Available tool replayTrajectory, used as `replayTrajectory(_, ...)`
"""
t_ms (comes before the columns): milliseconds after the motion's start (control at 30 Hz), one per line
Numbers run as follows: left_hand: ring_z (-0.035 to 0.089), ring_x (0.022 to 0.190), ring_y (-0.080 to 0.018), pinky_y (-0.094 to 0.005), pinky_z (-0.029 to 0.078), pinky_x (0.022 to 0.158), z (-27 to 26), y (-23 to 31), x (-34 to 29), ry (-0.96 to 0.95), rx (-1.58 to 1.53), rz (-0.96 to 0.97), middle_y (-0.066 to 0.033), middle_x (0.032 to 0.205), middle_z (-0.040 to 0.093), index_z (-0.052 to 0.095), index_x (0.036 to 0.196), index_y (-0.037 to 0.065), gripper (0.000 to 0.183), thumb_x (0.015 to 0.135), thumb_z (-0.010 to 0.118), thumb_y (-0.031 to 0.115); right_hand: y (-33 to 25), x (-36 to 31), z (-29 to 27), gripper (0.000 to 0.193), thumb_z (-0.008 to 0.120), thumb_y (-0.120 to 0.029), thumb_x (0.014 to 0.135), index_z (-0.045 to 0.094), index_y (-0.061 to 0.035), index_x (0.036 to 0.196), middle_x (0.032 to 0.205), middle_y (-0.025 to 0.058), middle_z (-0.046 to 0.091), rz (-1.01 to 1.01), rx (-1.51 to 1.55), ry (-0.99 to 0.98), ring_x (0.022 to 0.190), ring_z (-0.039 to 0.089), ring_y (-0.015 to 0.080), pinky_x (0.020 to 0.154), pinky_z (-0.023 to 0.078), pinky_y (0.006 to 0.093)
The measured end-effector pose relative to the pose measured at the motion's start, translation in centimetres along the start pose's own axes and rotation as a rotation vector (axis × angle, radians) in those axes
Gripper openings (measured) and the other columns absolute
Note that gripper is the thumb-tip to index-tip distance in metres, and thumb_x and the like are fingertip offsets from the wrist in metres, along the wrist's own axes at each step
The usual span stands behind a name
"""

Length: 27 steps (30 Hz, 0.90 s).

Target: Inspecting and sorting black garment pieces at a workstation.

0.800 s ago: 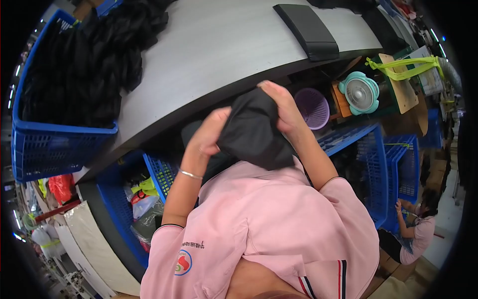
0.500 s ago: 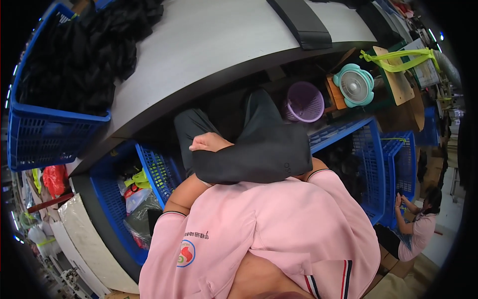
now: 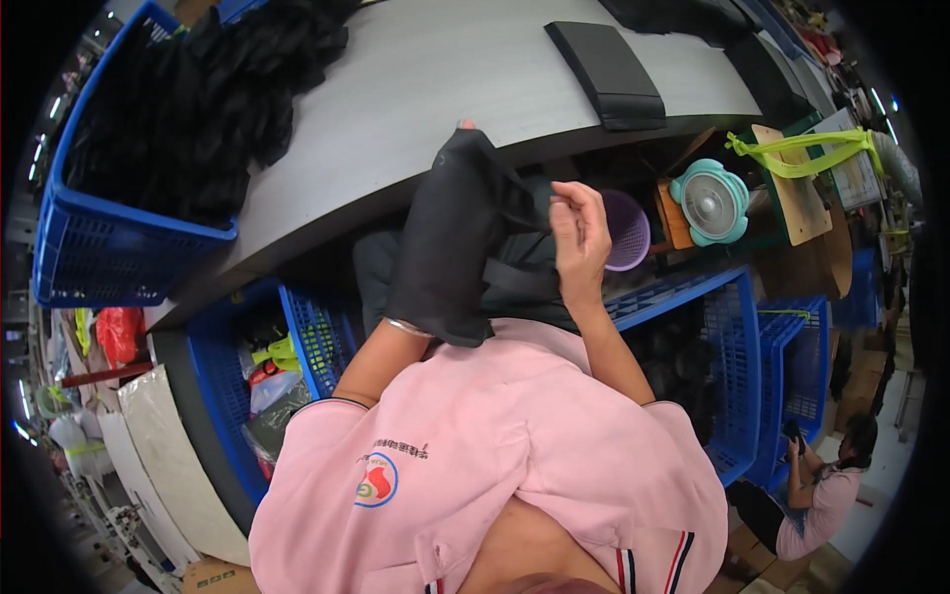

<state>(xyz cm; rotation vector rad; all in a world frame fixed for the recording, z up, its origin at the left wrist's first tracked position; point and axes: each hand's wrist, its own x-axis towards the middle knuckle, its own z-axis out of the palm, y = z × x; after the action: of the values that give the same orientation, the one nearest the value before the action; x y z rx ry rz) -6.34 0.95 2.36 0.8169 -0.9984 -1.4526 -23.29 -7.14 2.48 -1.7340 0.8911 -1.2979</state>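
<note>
A black cloth piece [image 3: 440, 243], tube-like and with a faint small mark near its upper end, covers my left forearm and most of my left hand [image 3: 465, 125]. Only fingertips stick out at its far end, by the table edge; the other fingers are hidden inside. My right hand [image 3: 582, 233] is raised just to the right of the cloth. Its fingers are bent but apart, with the fingertips close to a loose black fold of the cloth. I see no cloth gripped in them.
On the grey table [image 3: 396, 89] lie a folded black piece [image 3: 609, 74] and, at left, a blue crate [image 3: 129, 243] heaped with black cloth. A purple basket [image 3: 625, 233] and a turquoise fan [image 3: 711, 201] stand at right. Blue crates flank me; a co-worker [image 3: 821, 485] sits at far right.
The black cloth has gone from lying across my lap to standing upright around my left forearm. My right hand, hidden before, has come out and up on the right.
</note>
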Motion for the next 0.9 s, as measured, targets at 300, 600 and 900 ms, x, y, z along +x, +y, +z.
replayTrajectory(300, 0.061, 0.114, -0.0190, -0.0286, 0.048, 0.098, -2.6, 3.2, 2.8, 0.050, 0.224, 0.060, -0.0104, 0.127, 0.062, 0.054, 0.133, -0.001, 0.042, 0.093, 0.063, 0.009, -0.4, 5.0, -0.3, 0.011, 0.065, -0.009, 0.093, 0.067, 0.0023, 0.093, 0.100, 0.0055, 0.066, 0.247, 0.237, -0.658, 0.096, 0.060, 0.0150, 0.081, 0.046, 0.0296)
replayTrajectory(600, 0.060, 0.117, -0.0196, -0.0283, 0.045, 0.102, -2.8, 4.0, 6.6, 0.096, 0.406, 0.134, -0.0109, 0.131, 0.060, 0.052, 0.136, -0.001, 0.044, 0.094, 0.060, 0.011, 1.9, 13.9, 2.6, 0.021, 0.055, -0.020, 0.102, 0.064, -0.0015, 0.104, 0.094, -0.0015, 0.061, 0.493, 0.705, -0.355, 0.086, 0.053, 0.0048, 0.081, 0.042, 0.0206)
replayTrajectory(900, 0.058, 0.121, -0.0201, -0.0281, 0.043, 0.105, -4.8, 5.0, 4.5, 0.228, 0.582, 0.219, -0.0114, 0.134, 0.059, 0.050, 0.138, -0.001, 0.045, 0.096, 0.058, 0.012, 0.9, 11.4, 4.1, 0.051, 0.073, -0.012, 0.086, 0.055, 0.0002, 0.132, 0.131, 0.0137, 0.059, -0.219, -0.142, -0.303, 0.120, 0.059, 0.0283, 0.101, 0.045, 0.0353)
